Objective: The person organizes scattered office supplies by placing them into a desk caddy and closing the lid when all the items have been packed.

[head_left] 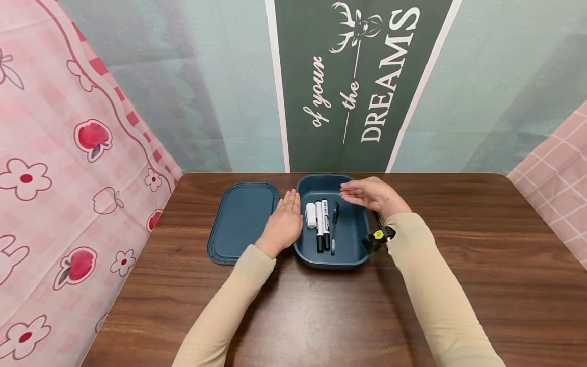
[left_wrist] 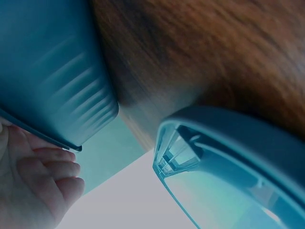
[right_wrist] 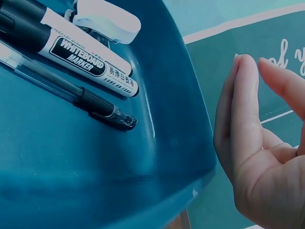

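Two markers (head_left: 326,221) lay side by side in the box (head_left: 351,232), their black caps toward the person, and one label read WHITEBOARD MARKER in the right wrist view. Just left of them was a white piece (head_left: 311,215), and just right lay the pen (head_left: 334,224), its black end away from the person. The box stood upright on the brown table (head_left: 293,316), near the back edge, with the lid (head_left: 243,221) flat on the table just to its left. The hands were apart, on opposite sides of the box. The left hand (head_left: 285,221) rested along the box's left rim, its fingers straight and close together in the head view, between box and lid. The right hand (head_left: 369,194) was by the far right corner of the box, wrist bent so that the fingers pointed left; it held nothing, and a gap showed between its digits in the right wrist view. Both sleeves (head_left: 243,288) were cream, and a black device (head_left: 378,239) sat at the right wrist. Behind the table hung a dark green panel (head_left: 298,148) with white lettering, DREAMS among it
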Demonstrator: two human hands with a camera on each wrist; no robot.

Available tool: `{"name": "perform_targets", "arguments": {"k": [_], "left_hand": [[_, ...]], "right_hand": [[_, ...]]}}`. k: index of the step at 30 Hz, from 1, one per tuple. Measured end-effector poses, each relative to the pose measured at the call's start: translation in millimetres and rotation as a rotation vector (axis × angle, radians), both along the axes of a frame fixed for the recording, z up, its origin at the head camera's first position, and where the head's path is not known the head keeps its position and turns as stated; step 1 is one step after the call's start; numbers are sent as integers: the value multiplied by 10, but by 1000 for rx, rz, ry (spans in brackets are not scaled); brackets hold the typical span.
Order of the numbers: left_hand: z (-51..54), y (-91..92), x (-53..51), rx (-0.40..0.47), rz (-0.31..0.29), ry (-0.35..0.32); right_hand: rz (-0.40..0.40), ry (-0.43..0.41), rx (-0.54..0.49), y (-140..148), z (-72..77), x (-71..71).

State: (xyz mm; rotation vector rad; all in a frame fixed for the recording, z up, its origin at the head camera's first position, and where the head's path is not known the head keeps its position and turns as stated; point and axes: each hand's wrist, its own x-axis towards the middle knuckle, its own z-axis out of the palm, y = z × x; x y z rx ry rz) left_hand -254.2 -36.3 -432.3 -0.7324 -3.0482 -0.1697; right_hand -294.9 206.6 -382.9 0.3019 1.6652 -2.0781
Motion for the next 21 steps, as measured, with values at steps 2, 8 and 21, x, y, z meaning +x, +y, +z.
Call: {"name": "perform_targets", "arguments": {"k": [2, 8, 21], "left_hand": [[-1, -2, -1, 2, 0, 0], [-9, -3, -11, 3, -4, -2], [4, -8, -8, 4, -14, 14]], "right_hand": [[-7, -5, -12, 21, 12, 2], [-7, 1, -14, 135, 34, 13], [-39, 63, 177, 476, -23, 54]]}}
